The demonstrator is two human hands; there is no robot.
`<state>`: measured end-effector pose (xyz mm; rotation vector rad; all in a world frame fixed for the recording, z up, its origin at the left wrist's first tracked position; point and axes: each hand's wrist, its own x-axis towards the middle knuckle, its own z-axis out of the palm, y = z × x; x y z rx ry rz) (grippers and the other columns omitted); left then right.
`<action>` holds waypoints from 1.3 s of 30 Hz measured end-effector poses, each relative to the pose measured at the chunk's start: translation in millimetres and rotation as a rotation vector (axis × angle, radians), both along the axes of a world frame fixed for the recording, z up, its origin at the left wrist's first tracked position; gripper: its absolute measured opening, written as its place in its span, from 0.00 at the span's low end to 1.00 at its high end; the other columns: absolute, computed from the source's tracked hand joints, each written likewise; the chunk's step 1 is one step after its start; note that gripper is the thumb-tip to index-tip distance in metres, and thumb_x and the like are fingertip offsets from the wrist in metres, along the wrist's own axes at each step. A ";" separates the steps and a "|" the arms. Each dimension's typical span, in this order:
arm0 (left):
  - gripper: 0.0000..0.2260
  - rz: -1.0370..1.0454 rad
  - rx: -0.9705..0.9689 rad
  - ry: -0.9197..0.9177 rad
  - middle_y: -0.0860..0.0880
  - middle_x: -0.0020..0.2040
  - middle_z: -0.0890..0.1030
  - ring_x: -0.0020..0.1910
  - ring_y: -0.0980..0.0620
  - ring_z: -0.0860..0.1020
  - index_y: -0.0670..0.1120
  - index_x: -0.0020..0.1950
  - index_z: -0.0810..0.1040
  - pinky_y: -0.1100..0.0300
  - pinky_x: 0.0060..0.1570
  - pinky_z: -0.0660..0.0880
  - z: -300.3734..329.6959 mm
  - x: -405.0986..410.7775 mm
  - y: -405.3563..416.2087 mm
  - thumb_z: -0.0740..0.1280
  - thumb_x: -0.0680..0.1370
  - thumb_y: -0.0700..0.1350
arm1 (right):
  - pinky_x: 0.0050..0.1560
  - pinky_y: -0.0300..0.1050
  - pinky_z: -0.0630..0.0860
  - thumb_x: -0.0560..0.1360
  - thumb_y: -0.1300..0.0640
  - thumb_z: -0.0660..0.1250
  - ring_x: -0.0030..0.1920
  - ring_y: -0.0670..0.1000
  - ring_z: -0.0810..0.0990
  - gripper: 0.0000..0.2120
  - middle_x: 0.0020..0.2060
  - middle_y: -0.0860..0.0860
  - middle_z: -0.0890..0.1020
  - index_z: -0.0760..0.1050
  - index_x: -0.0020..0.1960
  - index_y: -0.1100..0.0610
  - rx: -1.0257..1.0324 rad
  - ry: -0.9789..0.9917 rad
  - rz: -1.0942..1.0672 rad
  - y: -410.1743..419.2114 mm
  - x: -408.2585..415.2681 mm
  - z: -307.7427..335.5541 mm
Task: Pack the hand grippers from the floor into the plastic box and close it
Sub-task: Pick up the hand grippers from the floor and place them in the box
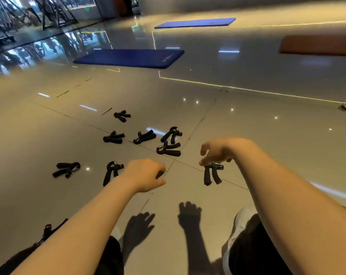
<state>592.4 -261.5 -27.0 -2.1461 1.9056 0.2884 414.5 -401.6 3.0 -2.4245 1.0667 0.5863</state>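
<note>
Several black hand grippers (169, 149) lie scattered on the glossy tiled floor (267, 145). My right hand (215, 150) hovers with loosely bent, spread fingers just over the top of one gripper (212, 174) that lies on the floor. My left hand (145, 174) is held out with its fingers hanging down; a dark piece of another gripper (160, 174) shows under its fingertips, the rest hidden. Both hands cast shadows with spread fingers on the tiles below. One more gripper (49, 233) lies at the lower left, partly behind my left forearm. The plastic box is out of view.
Two blue exercise mats (128, 58) and a brown mat (316, 45) lie farther off on the floor. Gym equipment stands at the back left. My knees in dark shorts and a white shoe (244, 219) are at the bottom edge.
</note>
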 end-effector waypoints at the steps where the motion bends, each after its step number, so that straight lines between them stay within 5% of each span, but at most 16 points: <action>1: 0.18 0.027 0.023 0.011 0.54 0.58 0.78 0.53 0.54 0.76 0.55 0.64 0.70 0.55 0.49 0.76 -6.2 12.2 0.2 0.61 0.77 0.59 | 0.56 0.49 0.76 0.77 0.46 0.63 0.57 0.55 0.76 0.22 0.60 0.54 0.76 0.70 0.66 0.57 0.020 0.038 -0.007 -5.2 4.7 -8.9; 6: 0.19 0.166 0.234 -0.008 0.52 0.60 0.75 0.56 0.54 0.74 0.53 0.67 0.69 0.57 0.55 0.73 -31.2 92.1 4.7 0.61 0.78 0.57 | 0.49 0.46 0.75 0.76 0.45 0.63 0.47 0.52 0.75 0.16 0.41 0.49 0.75 0.74 0.56 0.56 -0.002 0.260 -0.006 -36.9 26.9 -52.2; 11: 0.20 0.259 0.232 -0.005 0.50 0.62 0.75 0.57 0.51 0.74 0.51 0.68 0.68 0.58 0.54 0.72 -47.0 146.1 -12.9 0.61 0.78 0.56 | 0.47 0.43 0.72 0.76 0.47 0.63 0.49 0.52 0.76 0.16 0.53 0.51 0.79 0.74 0.58 0.55 -0.042 0.271 0.061 -55.8 53.9 -92.1; 18: 0.19 0.085 0.182 0.017 0.47 0.61 0.74 0.57 0.49 0.73 0.50 0.69 0.66 0.60 0.45 0.68 -80.1 148.8 -74.7 0.61 0.79 0.51 | 0.53 0.46 0.74 0.75 0.49 0.64 0.54 0.54 0.76 0.18 0.59 0.54 0.75 0.71 0.62 0.54 0.090 0.256 -0.004 -78.8 58.6 -164.1; 21: 0.18 0.072 0.117 0.057 0.48 0.58 0.75 0.52 0.49 0.75 0.51 0.68 0.68 0.57 0.45 0.73 -118.3 150.2 -97.4 0.61 0.78 0.52 | 0.44 0.40 0.71 0.75 0.52 0.65 0.50 0.51 0.74 0.17 0.57 0.54 0.76 0.70 0.62 0.56 0.187 0.268 -0.097 -93.3 55.1 -192.0; 23: 0.19 0.136 0.094 0.123 0.49 0.57 0.75 0.51 0.49 0.75 0.51 0.68 0.66 0.56 0.46 0.74 -153.1 150.2 -105.3 0.61 0.78 0.53 | 0.38 0.39 0.68 0.73 0.53 0.65 0.48 0.52 0.74 0.17 0.55 0.54 0.78 0.69 0.60 0.56 0.204 0.261 -0.221 -105.9 54.1 -213.4; 28: 0.30 0.412 0.018 0.230 0.47 0.66 0.70 0.60 0.46 0.72 0.50 0.73 0.61 0.51 0.53 0.75 -250.0 153.8 -104.2 0.62 0.74 0.59 | 0.47 0.48 0.73 0.71 0.42 0.67 0.54 0.57 0.75 0.28 0.53 0.55 0.76 0.66 0.63 0.57 0.082 0.245 -0.758 -121.9 66.8 -273.6; 34: 0.33 0.396 0.061 0.223 0.46 0.75 0.58 0.73 0.45 0.59 0.52 0.77 0.52 0.48 0.69 0.58 -305.8 163.1 -87.8 0.63 0.76 0.58 | 0.55 0.52 0.73 0.64 0.29 0.66 0.62 0.58 0.70 0.46 0.61 0.56 0.71 0.57 0.70 0.58 -0.020 0.296 -0.763 -92.4 71.1 -331.2; 39: 0.39 0.674 -0.113 0.409 0.44 0.73 0.62 0.70 0.42 0.64 0.51 0.76 0.51 0.39 0.67 0.62 -322.9 159.3 -112.8 0.68 0.72 0.60 | 0.53 0.51 0.73 0.69 0.34 0.66 0.60 0.58 0.73 0.38 0.59 0.56 0.73 0.58 0.67 0.57 -0.107 0.256 -0.746 -89.9 66.5 -344.0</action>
